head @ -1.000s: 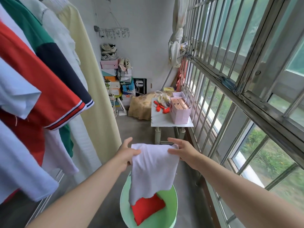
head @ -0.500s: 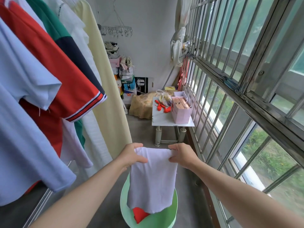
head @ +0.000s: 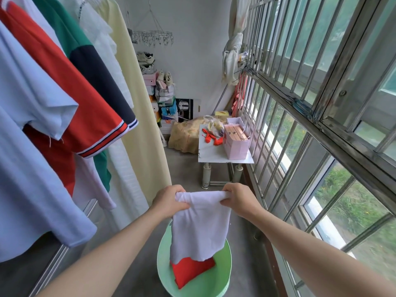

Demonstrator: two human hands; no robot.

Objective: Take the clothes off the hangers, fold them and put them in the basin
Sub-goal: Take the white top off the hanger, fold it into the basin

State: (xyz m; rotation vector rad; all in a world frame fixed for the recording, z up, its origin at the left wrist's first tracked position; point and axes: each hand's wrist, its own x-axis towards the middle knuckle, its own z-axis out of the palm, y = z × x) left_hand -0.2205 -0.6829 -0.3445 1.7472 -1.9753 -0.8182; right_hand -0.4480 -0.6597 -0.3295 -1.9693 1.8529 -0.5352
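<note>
A white garment (head: 199, 228) hangs folded between my hands above the green basin (head: 222, 273) on the floor. My left hand (head: 169, 201) grips its upper left corner, and my right hand (head: 237, 199) grips its upper right corner. A folded red garment (head: 190, 271) lies inside the basin, partly hidden behind the white cloth. Along the left, clothes still hang in a row: a light blue shirt (head: 27, 159), a red shirt (head: 70, 97), a green and navy shirt (head: 85, 50), a white one (head: 107, 56) and a pale yellow one (head: 137, 108).
A small white table (head: 214, 156) stands ahead with a pink bag (head: 235, 144) and red items on it. Stacked boxes and shoes (head: 162, 97) fill the far corner beside a tan sack (head: 184, 136). Barred windows (head: 310, 103) line the right side.
Both hands have closed more tightly on the white garment's top edge, bunching it. The cloth now hangs so that more of the red garment shows than half a second ago.
</note>
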